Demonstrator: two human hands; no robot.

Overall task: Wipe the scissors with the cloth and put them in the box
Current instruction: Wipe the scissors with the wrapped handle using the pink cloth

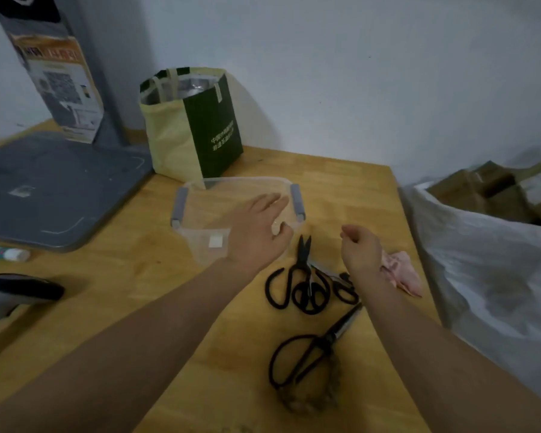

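A clear plastic box (200,195) with grey side clips stands on the wooden table. My left hand (258,228) lies flat over the box's near right part, fingers spread, holding nothing. My right hand (359,248) hovers to the right of the box with fingers loosely curled and nothing visible in it. Below the hands lie black-handled scissors (299,282), a smaller pair (341,284) partly under my right wrist, and a third pair (306,351) nearer to me. A pink cloth (403,273) is bunched on the table just right of my right wrist.
A yellow-green and dark bag (185,126) stands behind the box. A grey flat base with a post (53,189) fills the left. A tube (7,254) and a dark device (22,289) lie at the left edge. A white sack (494,270) borders the table's right edge.
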